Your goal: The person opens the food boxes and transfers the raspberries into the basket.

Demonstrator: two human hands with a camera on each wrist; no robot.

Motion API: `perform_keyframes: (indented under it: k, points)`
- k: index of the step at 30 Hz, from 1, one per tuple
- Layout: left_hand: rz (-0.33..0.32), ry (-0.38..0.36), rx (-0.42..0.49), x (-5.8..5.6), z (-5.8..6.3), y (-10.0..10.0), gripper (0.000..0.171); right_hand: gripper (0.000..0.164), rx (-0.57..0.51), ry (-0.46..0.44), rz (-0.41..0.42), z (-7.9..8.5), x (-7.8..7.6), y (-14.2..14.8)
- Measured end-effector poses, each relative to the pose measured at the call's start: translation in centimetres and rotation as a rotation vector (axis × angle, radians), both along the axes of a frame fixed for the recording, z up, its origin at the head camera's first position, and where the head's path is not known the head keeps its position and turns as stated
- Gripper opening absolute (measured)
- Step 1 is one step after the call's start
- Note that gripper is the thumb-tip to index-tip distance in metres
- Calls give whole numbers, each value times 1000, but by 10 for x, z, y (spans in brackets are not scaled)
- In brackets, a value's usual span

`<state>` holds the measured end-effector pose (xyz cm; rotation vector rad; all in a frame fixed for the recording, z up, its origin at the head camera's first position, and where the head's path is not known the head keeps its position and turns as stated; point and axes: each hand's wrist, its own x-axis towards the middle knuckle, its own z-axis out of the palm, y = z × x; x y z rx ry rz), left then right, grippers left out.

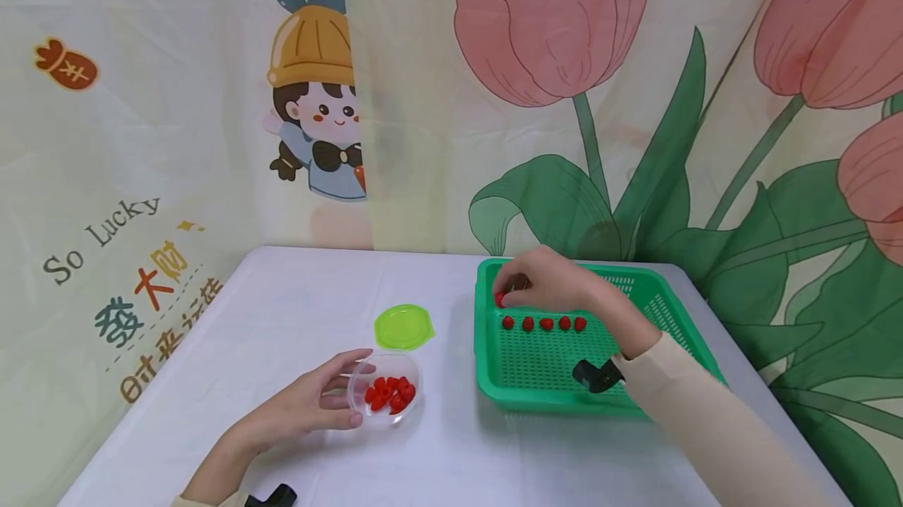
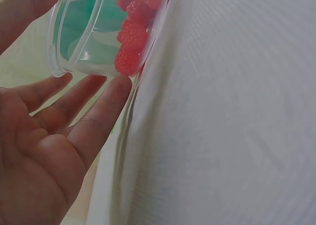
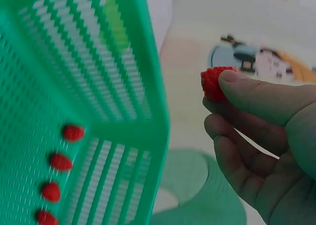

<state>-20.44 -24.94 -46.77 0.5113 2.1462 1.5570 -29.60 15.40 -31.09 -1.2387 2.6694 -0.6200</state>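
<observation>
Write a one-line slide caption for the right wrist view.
A right hand pinches a bumpy red raspberry near a rectangular green plastic basket, four more raspberries visible inside.

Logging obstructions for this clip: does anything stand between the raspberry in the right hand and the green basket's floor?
Nothing visible does: the right hand pinches the raspberry above the uncovered green basket, where other raspberries lie lower down.

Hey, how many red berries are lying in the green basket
5: one row of red berries across the green basket, running from its left side toward the middle. The right hand pinches another berry and might hide more.
</observation>
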Motion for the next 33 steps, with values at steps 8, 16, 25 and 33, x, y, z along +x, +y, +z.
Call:
perform_keyframes:
  k: [8,16,25,33]
  points:
    - [10,-12,0,1,1,0,81,11,0,-27,-159,-13,-25,63]
    - [-2,-7,12,1,1,0,82,13,21,-72,-252,-44,-46,107]
    - [4,6,-4,0,1,0,83,13,39,-124,-343,-71,-53,136]
    - [9,0,-8,0,0,1,83,15,41,-190,-414,-86,-52,153]
